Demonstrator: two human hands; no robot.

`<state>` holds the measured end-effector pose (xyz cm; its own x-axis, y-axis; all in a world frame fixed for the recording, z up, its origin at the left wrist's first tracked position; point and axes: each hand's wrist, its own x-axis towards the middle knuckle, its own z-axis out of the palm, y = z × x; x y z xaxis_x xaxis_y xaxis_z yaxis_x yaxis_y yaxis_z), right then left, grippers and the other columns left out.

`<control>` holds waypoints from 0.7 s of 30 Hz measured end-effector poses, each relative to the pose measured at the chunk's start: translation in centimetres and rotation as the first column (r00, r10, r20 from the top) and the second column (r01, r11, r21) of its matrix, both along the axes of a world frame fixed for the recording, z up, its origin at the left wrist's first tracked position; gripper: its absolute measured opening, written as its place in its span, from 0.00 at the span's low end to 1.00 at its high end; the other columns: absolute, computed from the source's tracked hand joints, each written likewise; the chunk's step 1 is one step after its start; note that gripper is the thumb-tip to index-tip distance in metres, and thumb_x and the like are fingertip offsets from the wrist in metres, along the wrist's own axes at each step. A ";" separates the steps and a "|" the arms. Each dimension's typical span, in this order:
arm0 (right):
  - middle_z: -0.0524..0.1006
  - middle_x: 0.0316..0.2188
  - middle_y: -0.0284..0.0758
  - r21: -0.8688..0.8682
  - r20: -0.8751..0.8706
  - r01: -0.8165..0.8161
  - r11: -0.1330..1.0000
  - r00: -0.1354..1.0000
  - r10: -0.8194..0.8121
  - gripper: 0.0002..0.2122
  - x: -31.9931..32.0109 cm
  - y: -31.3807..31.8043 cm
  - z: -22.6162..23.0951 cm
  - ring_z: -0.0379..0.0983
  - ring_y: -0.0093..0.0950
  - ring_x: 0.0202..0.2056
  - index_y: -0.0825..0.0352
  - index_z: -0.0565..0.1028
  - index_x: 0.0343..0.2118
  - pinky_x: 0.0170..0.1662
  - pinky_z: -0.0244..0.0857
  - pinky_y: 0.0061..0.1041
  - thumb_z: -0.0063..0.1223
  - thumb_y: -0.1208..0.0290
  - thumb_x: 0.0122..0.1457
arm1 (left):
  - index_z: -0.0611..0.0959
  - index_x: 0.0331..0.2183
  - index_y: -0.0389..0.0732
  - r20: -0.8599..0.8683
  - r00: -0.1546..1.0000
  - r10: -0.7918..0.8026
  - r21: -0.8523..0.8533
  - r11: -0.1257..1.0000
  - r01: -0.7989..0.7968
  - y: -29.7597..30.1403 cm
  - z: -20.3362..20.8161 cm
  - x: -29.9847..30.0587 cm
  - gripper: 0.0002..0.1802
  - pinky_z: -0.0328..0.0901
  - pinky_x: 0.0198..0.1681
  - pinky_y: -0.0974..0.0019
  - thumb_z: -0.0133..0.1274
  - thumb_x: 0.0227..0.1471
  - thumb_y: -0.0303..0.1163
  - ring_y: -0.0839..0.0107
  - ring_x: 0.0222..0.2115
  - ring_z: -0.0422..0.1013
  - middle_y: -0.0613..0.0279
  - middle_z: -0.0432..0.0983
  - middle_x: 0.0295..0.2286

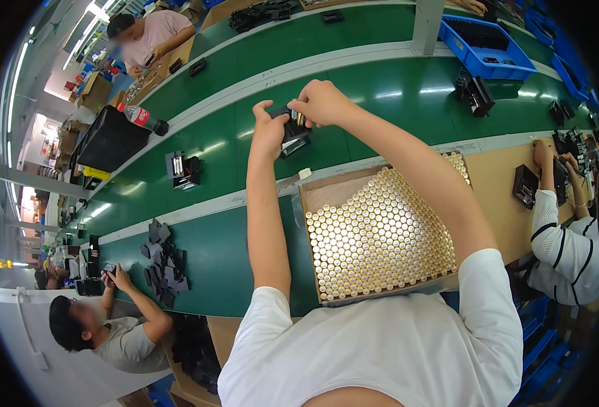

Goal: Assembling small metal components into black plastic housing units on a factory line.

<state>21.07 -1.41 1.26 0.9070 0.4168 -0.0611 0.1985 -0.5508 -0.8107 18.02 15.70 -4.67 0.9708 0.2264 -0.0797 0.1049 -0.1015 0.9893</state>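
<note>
Both my arms reach out over the green conveyor belt. My left hand is closed around the side of a small black plastic case. Between the fingertips of my right hand is a battery, pinched at the case's upper part. Whether it sits fully in its slot is too small to tell. In front of me, partly under my right forearm, a shallow cardboard box holds many batteries standing on end, packed closely with pale ends up.
Other black cases stand on the belt. Loose black flat pieces lie on the bench at left. A blue crate stands far right. Near a cola bottle is a black bag. Co-workers sit left, right and across.
</note>
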 end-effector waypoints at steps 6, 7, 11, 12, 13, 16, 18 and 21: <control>0.80 0.16 0.34 -0.122 0.067 -0.088 0.989 0.993 0.097 0.13 0.4 2.9 1.5 0.72 0.23 0.14 0.74 0.82 0.26 0.22 0.69 0.20 0.56 0.68 0.62 | 0.62 0.60 0.38 0.053 0.992 -0.115 -0.710 0.694 0.119 3.5 -3.5 3.0 0.31 0.73 0.39 0.58 0.53 0.58 0.24 0.58 0.37 0.75 0.41 0.74 0.42; 0.80 0.16 0.34 -0.143 0.080 -0.104 0.984 0.990 0.116 0.14 0.4 3.4 1.4 0.73 0.23 0.14 0.75 0.81 0.24 0.23 0.70 0.20 0.56 0.69 0.61 | 0.61 0.61 0.38 0.090 0.986 -0.140 -0.813 0.561 0.154 4.2 -4.6 3.0 0.32 0.74 0.39 0.59 0.54 0.58 0.24 0.59 0.38 0.75 0.41 0.74 0.42; 0.80 0.16 0.36 -0.139 -0.040 -0.037 0.990 0.999 0.032 0.12 1.0 1.1 0.3 0.73 0.24 0.14 0.75 0.81 0.24 0.23 0.70 0.21 0.58 0.70 0.60 | 0.62 0.61 0.39 0.032 0.999 -0.031 -0.586 0.809 0.044 -1.3 -1.4 1.7 0.33 0.74 0.38 0.61 0.54 0.57 0.23 0.60 0.37 0.75 0.41 0.73 0.43; 0.80 0.16 0.36 -0.128 -0.068 -0.030 0.991 0.997 0.021 0.12 0.9 1.4 0.4 0.73 0.24 0.14 0.76 0.81 0.24 0.23 0.71 0.21 0.58 0.71 0.59 | 0.62 0.61 0.39 0.032 0.999 0.024 -0.482 0.876 -0.006 -1.3 -0.6 1.1 0.33 0.74 0.37 0.61 0.54 0.57 0.23 0.60 0.37 0.75 0.41 0.73 0.43; 0.80 0.16 0.36 -0.133 -0.060 -0.049 0.990 0.997 0.042 0.12 0.7 1.7 0.5 0.73 0.24 0.14 0.76 0.81 0.24 0.23 0.71 0.21 0.58 0.71 0.59 | 0.62 0.61 0.39 0.040 0.998 0.046 -0.487 0.873 -0.020 -0.9 -0.7 1.0 0.33 0.74 0.37 0.61 0.54 0.57 0.23 0.60 0.37 0.75 0.41 0.73 0.43; 0.83 0.22 0.38 0.034 -0.052 -0.009 0.999 0.999 0.010 0.09 -0.7 1.6 -0.1 0.76 0.25 0.18 0.75 0.82 0.30 0.23 0.70 0.21 0.60 0.73 0.59 | 0.61 0.63 0.40 0.055 0.998 0.030 -0.405 0.914 -0.005 0.2 -1.4 1.2 0.35 0.74 0.36 0.61 0.55 0.57 0.22 0.61 0.37 0.75 0.41 0.73 0.44; 0.83 0.24 0.38 0.081 -0.053 -0.002 0.997 0.999 0.007 0.08 -1.3 1.4 -0.6 0.77 0.25 0.20 0.75 0.83 0.31 0.23 0.70 0.21 0.60 0.73 0.59 | 0.61 0.63 0.40 0.058 0.998 0.032 -0.386 0.922 -0.007 0.4 -2.0 1.3 0.35 0.75 0.36 0.61 0.55 0.57 0.22 0.61 0.36 0.75 0.41 0.73 0.44; 0.85 0.30 0.38 0.152 0.277 -0.039 0.988 0.961 -0.004 0.09 -2.1 1.0 -1.3 0.80 0.25 0.24 0.73 0.82 0.38 0.27 0.71 0.21 0.63 0.74 0.57 | 0.60 0.65 0.42 0.114 0.993 0.030 -0.397 0.918 0.018 0.2 -2.8 1.3 0.38 0.75 0.36 0.61 0.56 0.57 0.21 0.60 0.37 0.75 0.41 0.73 0.45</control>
